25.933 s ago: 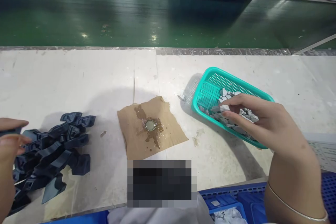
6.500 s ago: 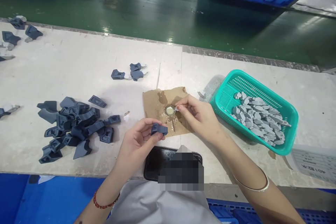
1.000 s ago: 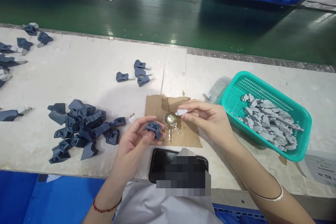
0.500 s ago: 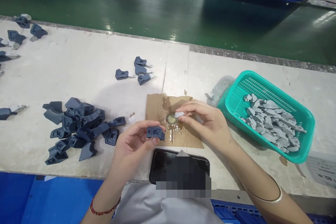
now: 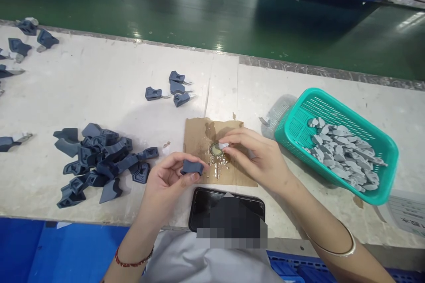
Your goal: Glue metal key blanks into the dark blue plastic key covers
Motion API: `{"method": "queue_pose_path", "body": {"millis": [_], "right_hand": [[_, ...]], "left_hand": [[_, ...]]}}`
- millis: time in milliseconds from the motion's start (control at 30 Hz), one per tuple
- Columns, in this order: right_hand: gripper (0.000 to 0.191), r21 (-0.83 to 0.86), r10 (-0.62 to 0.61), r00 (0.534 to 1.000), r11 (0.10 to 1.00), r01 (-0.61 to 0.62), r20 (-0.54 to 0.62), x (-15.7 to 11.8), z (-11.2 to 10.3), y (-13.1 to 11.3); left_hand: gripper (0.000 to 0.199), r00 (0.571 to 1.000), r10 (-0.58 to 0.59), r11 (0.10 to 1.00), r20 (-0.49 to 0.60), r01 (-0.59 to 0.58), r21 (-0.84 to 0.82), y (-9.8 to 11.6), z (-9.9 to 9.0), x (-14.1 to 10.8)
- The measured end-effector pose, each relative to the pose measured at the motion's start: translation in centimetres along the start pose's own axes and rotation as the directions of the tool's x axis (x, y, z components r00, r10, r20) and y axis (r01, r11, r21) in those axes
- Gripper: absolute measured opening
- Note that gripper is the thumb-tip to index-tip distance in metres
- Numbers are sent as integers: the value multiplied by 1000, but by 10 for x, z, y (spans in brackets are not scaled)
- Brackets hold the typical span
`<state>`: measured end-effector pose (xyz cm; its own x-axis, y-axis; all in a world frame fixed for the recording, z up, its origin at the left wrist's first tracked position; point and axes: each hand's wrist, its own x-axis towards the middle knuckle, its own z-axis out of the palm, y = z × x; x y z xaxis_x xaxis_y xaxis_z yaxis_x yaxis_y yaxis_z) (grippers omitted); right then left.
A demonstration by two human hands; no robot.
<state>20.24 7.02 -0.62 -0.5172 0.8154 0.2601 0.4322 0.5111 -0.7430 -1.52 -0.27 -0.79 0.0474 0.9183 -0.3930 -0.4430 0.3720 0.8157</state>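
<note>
Between the thumb and fingers of my left hand (image 5: 171, 174) is a dark blue plastic piece (image 5: 191, 167), held over the near left part of a brown cardboard sheet (image 5: 195, 137). My right hand (image 5: 254, 152) pinches a small light grey piece (image 5: 223, 145) at its fingertips, right at a small round cap (image 5: 217, 149) of yellowish liquid. Whether the grey piece touches the liquid, I cannot tell. Shiny wet drips spread over the cardboard around the cap. Left of my left hand lies a heap of similar dark blue pieces (image 5: 99, 154).
A green basket (image 5: 335, 97) of grey pieces stands at the right, beside a clear perforated container (image 5: 277, 115). Several blue pieces with grey ends (image 5: 177, 88) lie beyond the cardboard, others at far left. A phone (image 5: 202, 208) lies close to me. Behind the table runs a green surface (image 5: 199, 13).
My left hand has turned the blue piece, so its recessed side no longer shows, and moved it slightly left. My right hand has shifted slightly left with the grey piece, over the cap's edge.
</note>
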Motion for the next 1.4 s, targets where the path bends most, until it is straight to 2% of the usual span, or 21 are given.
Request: {"method": "queue_pose_path", "body": {"millis": [167,300,433,700,767,867,967,1067,1167,1400], "right_hand": [[12,-83,-107,994,991,108,14,0,1,2],[12,-102,-154,987,982,159,52,1,1,3],[13,-134,-184,978,971,196,96,1,2,4],[12,-110,-178,980,976,187,90,1,1,4],[12,-52,-130,990,990,133,62,0,0,3],[10,158,62,998,986,-61,1,0,0,1],[9,436,245,969,875,-213,-18,-2,1,-3],[12,617,331,944,744,-257,-6,-3,5,-7],[14,659,318,948,714,-235,-6,-3,9,-11],[18,558,189,982,816,-151,-11,-6,14,-15]], "left_hand": [[13,1000,13,1000,-24,-12,25,2,2,-3],[18,998,-34,999,-45,33,-13,0,3,-3],[21,997,-55,998,-56,57,31,-2,6,1],[27,995,-71,989,73,61,132,2,10,0],[30,995,-62,984,78,48,173,3,9,-1],[30,993,-54,983,106,34,180,3,9,-3],[29,984,-74,990,163,53,129,1,10,-3],[31,982,-82,989,168,60,134,-3,11,-4],[32,985,-86,985,149,62,164,-6,11,-5],[32,982,-114,977,153,82,199,-8,11,-6]]}}
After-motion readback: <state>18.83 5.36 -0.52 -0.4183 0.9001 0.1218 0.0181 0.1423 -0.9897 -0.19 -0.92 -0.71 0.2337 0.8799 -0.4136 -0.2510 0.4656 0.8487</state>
